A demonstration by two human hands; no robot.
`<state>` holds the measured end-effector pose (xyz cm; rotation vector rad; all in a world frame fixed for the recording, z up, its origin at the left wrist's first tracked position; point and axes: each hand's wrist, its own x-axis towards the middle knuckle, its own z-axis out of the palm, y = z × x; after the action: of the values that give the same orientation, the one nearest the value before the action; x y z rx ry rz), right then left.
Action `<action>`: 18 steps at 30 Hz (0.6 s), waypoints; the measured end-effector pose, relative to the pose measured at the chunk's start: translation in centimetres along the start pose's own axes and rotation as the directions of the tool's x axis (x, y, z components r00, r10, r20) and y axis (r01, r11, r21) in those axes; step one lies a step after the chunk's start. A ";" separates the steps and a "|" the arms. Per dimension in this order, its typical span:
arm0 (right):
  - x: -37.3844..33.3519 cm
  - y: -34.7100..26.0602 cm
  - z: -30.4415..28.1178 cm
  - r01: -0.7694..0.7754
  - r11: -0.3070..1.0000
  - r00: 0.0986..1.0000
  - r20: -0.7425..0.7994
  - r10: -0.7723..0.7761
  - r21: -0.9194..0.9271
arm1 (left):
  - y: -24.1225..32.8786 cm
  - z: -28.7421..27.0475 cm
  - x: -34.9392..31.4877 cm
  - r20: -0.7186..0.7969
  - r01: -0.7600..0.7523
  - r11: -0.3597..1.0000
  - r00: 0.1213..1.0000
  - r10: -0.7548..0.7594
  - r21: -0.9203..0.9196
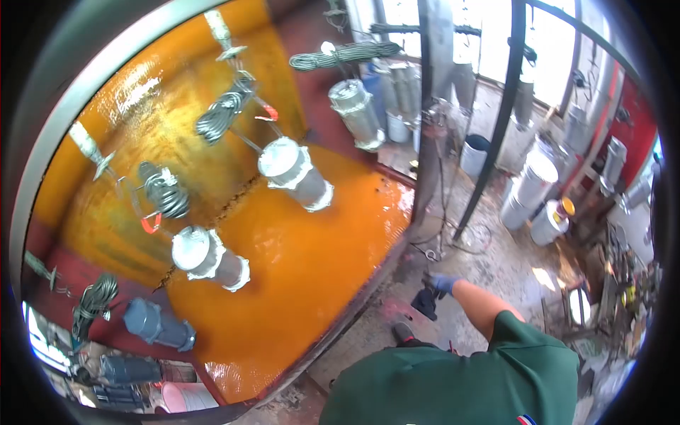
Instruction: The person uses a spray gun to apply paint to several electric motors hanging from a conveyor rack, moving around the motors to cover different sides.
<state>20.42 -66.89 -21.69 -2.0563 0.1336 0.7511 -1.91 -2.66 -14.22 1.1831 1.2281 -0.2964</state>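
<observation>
My right hand, in a blue glove, reaches forward from the green short sleeve. It is closed around a dark tool that looks like a spray gun, with a bulky black lower part; its details are too small to make out. My left hand is not in view. Across the metal edge to the left hang two grey-and-white cylindrical pumps, apart from my hand. Each hangs from a hook with a coiled grey cable and a red tag above it.
The booth has a wet orange back wall and floor behind a dark front edge. More pumps hang at its sides, one grey-blue. A dark upright bar, buckets and cans stand at right. A pink tub is lower left.
</observation>
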 end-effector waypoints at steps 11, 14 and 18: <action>1.4 -16.2 -40.7 0.529 0.841 0.515 -0.830 -0.212 0.114 | -5.4 1.1 -3.4 -0.090 -0.060 0.980 0.993 0.078 0.190; 4.8 -23.7 -44.3 0.438 0.894 0.502 -0.850 -0.160 0.090 | -5.7 0.0 -5.1 -0.132 -0.143 0.976 0.977 0.166 0.164; 3.9 -16.0 -57.3 0.478 0.854 0.292 -0.880 -0.374 -0.204 | -2.5 5.8 -2.4 0.063 -0.358 0.925 0.934 0.352 0.125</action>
<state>55.74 -102.45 10.62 -2.0280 0.1966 -0.7963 -1.38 -9.39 -14.21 1.4839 0.9468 -0.1306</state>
